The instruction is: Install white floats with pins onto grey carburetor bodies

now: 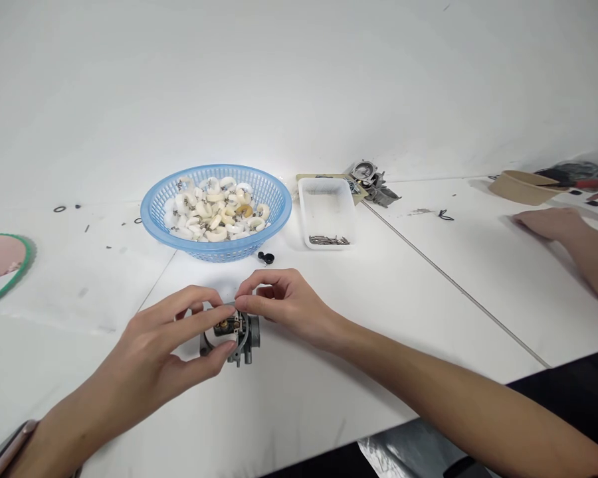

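Observation:
A grey metal carburetor (pixel 253 332) rests on the white table with its open side up, showing brass parts and a white float (pixel 223 338). My left hand (pixel 177 338) is closed around it, thumb on the near side and fingers across the top. At the carburetor's far edge, my right hand (pixel 284 299) pinches thumb and forefinger together; whatever is between the tips is too small to make out. Just beyond stands a blue basket (pixel 154 229) full of white and yellowish floats (pixel 216 209). To its right, a white plastic tray (pixel 327 209) holds several thin metal pins (pixel 329 240).
A small black part (pixel 266 257) lies before the basket. Other carburetors (pixel 373 182) sit behind the tray. At right, another person's hand (pixel 548 222) lies near a brown paper bowl (pixel 521 188). A green-rimmed round fan (pixel 4 265) is at left. Black rings (pixel 60 209) lie scattered.

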{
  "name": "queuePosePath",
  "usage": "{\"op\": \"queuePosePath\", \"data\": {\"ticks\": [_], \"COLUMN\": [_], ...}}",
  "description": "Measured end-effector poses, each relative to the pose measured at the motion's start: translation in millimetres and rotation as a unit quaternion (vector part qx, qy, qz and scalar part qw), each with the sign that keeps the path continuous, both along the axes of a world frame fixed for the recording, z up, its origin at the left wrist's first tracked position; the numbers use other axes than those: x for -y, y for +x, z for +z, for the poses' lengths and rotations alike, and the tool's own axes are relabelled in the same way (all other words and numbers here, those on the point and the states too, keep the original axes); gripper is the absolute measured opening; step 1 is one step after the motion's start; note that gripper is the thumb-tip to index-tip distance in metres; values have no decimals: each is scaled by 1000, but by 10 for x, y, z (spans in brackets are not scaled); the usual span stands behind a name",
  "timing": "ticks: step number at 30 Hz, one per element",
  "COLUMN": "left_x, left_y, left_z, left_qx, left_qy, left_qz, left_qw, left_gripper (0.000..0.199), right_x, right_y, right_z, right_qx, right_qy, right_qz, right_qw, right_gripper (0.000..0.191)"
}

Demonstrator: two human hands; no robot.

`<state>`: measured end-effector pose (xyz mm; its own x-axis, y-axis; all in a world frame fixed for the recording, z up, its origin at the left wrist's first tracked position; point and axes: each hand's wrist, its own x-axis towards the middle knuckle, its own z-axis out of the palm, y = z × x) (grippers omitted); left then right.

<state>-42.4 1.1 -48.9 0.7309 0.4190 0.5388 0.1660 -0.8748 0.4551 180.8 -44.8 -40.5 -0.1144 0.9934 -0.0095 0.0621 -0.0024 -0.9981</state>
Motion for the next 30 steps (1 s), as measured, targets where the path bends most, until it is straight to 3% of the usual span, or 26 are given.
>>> {"op": "queuePosePath", "data": {"ticks": [30], "left_x": [-1], "left_y": [-1], "left_z": [6], "left_qx": [-1], "left_qy": [2], "left_qz": [1], "left_qw": [1000], "left_gripper": [31], "right_x": [27], "right_y": [-12], "right_z": [19], "right_qx": [-20], "right_qy": [-11], "right_qz": [-33], "right_qw": [999], "right_gripper": [17]}}
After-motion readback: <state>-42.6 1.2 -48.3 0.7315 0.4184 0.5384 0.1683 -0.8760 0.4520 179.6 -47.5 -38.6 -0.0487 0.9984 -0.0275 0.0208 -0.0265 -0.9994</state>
